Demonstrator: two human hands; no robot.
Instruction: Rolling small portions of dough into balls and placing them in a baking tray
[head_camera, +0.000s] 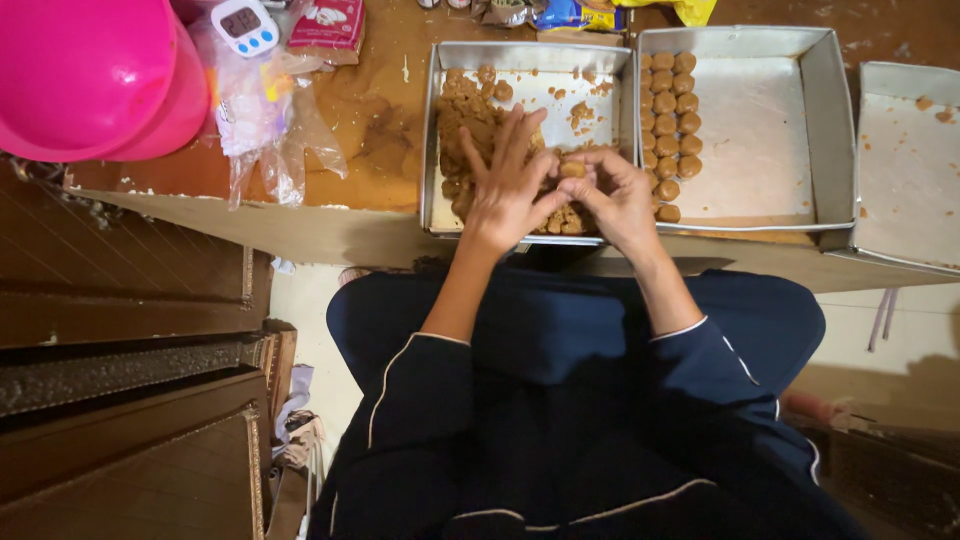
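Observation:
A square metal tray (530, 57) holds a heap of brown dough (462, 130) along its left side. Both hands meet over the tray's near edge. My left hand (508, 185) has its fingers spread over the dough and its thumb against a small dough ball (572, 170). My right hand (615, 195) curls its fingers around that same ball. A second metal tray (765, 120) to the right carries two rows of rolled dough balls (672, 130) along its left wall.
A third metal tray (910, 170) with crumbs sits at the far right. A pink plastic bowl (95, 75), a small digital timer (245, 25), a crumpled clear bag (265, 120) and a red packet (328, 22) lie on the brown table at left. Dark wooden furniture (130, 400) stands lower left.

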